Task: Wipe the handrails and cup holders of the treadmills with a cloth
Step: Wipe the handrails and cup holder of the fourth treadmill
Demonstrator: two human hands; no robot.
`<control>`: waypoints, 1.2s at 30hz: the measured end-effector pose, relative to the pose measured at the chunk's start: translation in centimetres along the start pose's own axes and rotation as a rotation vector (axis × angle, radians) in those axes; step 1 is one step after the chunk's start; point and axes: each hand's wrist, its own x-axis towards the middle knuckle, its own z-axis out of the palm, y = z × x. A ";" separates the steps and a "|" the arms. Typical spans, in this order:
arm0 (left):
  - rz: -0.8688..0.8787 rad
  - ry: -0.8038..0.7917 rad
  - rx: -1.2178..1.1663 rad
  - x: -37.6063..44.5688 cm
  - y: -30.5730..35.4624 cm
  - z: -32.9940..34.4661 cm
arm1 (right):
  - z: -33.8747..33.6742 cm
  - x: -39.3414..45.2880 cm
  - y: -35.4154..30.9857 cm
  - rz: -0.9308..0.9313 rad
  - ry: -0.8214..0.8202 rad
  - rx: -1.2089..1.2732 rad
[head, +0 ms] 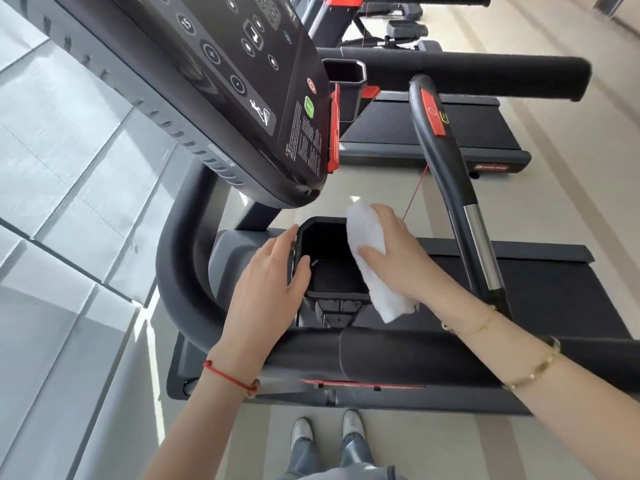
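Note:
A black square cup holder (329, 271) sits below the treadmill console. My left hand (266, 282) grips its left rim, thumb over the edge. My right hand (398, 258) is shut on a folded white cloth (369, 244), pressing it against the holder's right rim; the cloth's lower end hangs out below my palm. A thick black side handrail (381, 355) runs across under both wrists. A curved front handrail (446, 168) with a red stop panel and a silver sensor strip rises to the right. A second cup holder (346, 84) shows on the console's far side.
The black console (242, 81) with round buttons overhangs at upper left. Another treadmill's padded handrail (485, 74) and belt (433, 123) lie beyond. A thin red safety cord (415, 192) hangs near my right hand. Glass wall panels at left. My shoes (325, 431) stand on beige floor.

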 end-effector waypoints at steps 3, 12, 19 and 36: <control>0.004 0.000 -0.003 0.1 0.0 0.1 | 1.0 -2.3 0.9 0.006 -0.002 0.055; -0.023 0.033 0.008 -0.1 0.8 -0.1 | -1.9 4.1 0.2 -0.350 -0.173 -0.268; -0.053 0.059 0.021 0.0 0.7 0.1 | -0.6 7.0 -2.0 -0.590 -0.305 -0.432; -0.059 0.067 -0.013 -0.3 0.5 0.1 | -2.1 5.6 -0.8 -0.472 -0.312 -0.344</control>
